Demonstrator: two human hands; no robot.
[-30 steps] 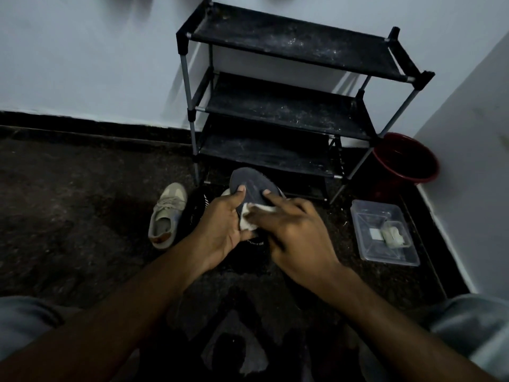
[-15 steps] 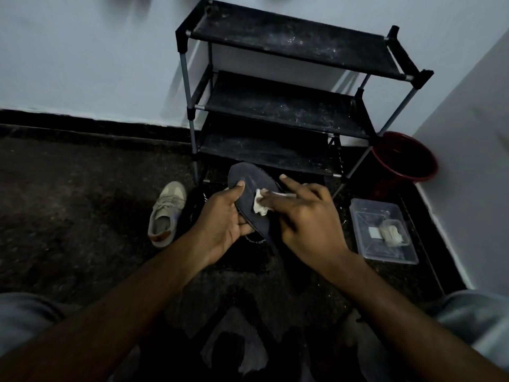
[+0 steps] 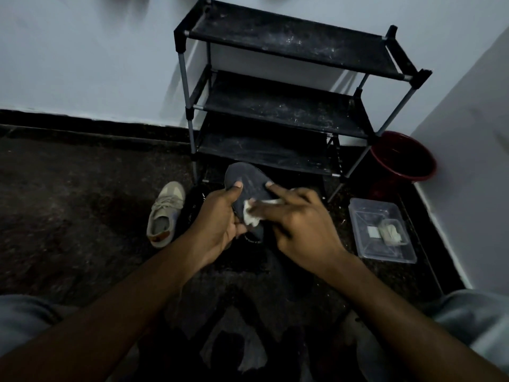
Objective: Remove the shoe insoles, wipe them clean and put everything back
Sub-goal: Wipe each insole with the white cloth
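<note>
Held up in front of the black shoe rack (image 3: 275,106), the dark insole (image 3: 252,181) sits in the left grip (image 3: 220,219), fingers curled round its edge and thumb on top, while the right grip (image 3: 300,227) pinches a white cloth (image 3: 250,215) against the insole's middle.

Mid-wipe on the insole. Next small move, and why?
Probably slide the white wipe toward the insole's far end: the right hand holds it against the middle, the left hand grips the near part, and the far end lies bare beyond it.
</note>
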